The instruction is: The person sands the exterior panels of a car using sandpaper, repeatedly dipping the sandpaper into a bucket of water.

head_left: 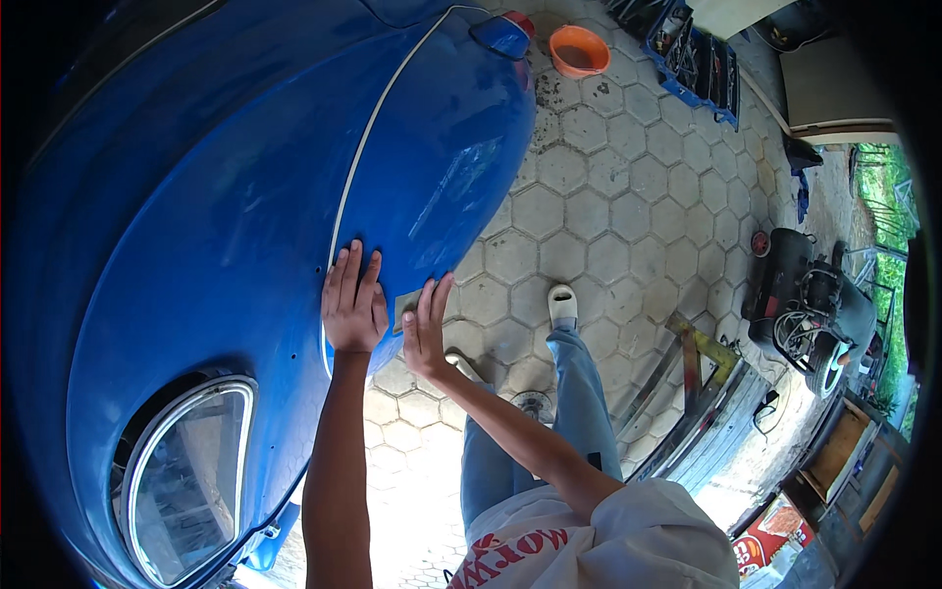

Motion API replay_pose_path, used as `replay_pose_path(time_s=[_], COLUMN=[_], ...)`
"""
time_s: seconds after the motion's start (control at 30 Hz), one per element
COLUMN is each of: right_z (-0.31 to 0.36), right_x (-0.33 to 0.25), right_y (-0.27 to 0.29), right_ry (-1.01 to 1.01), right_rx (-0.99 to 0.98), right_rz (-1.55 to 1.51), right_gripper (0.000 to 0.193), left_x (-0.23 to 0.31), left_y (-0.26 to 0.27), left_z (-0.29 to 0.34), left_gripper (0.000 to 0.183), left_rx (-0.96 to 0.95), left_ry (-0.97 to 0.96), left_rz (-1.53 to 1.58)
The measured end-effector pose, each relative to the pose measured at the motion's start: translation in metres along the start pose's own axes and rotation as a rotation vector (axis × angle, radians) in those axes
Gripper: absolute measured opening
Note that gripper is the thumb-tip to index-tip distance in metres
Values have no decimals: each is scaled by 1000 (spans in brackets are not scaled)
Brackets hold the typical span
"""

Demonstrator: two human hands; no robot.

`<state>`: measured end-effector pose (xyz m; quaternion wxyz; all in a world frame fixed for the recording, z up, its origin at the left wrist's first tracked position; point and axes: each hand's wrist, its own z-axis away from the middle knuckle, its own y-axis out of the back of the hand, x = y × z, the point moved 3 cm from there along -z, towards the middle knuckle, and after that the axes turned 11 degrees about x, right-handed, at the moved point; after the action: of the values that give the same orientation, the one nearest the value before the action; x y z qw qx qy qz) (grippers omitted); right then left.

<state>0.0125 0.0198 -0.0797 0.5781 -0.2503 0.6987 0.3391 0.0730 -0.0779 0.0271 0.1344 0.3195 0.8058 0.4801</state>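
Note:
A glossy blue rounded car body fills the left side, with a pale trim strip running along the seam of its fender. My left hand lies flat on the paintwork across this seam, fingers stretched out and nothing in them. Just right of it, my right hand holds a small flat grey-tan pad against the fender's lower edge. The fingers cover part of the pad, so its exact kind cannot be made out. A red-and-blue tail light housing sits at the fender's far end.
Hexagonal pavers form the ground. An orange basin and an open blue toolbox stand at the far side. To the right are a black air compressor and wooden planks. A rounded side window is at lower left.

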Motion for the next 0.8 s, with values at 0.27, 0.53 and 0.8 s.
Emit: replay_pose_path(time_s=[0.27, 0.53, 0.8], right_z=[-116, -56, -141], right_x=[16, 2, -39], right_y=[28, 10, 24], right_ry=[-47, -57, 147], right_rx=[341, 253, 165], right_rz=[23, 67, 326], right_gripper=[62, 63, 60], left_x=[8, 7, 1], left_y=[-2, -1, 2], left_z=[-9, -4, -4], left_gripper=[40, 40, 44], left_rx=[15, 5, -30], left_ry=[-38, -45, -51], left_rz=[-10, 15, 19])
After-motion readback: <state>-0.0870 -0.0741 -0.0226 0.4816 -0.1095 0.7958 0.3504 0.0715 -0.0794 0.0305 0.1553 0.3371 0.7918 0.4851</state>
